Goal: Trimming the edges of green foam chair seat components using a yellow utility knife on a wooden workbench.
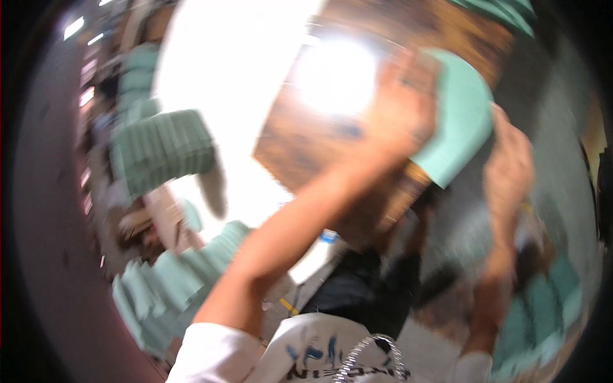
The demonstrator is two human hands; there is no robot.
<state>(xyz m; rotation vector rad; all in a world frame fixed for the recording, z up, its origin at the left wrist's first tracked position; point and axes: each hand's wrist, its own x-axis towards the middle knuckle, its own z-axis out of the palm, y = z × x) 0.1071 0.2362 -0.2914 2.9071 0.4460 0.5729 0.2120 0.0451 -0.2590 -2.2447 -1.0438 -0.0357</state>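
Observation:
A mint-green, flat piece with a rounded outer end [461, 118] lies at the right edge of a brown wood-patterned table. My left hand [405, 96] reaches across the table and rests over the piece's left side, fingers stretched out and blurred. At the piece's right edge, beyond the table, is my right hand [509, 163], its fingertips closed on the rim. The underside of the piece and some of the right fingers are hidden.
Stacked green pieces [165, 150] stand on the left, with another row [175, 287] nearer me. More green pieces lie at the lower right [543, 313] and the far top right [501, 13]. A bright lamp [338, 73] glares over the table [306, 140].

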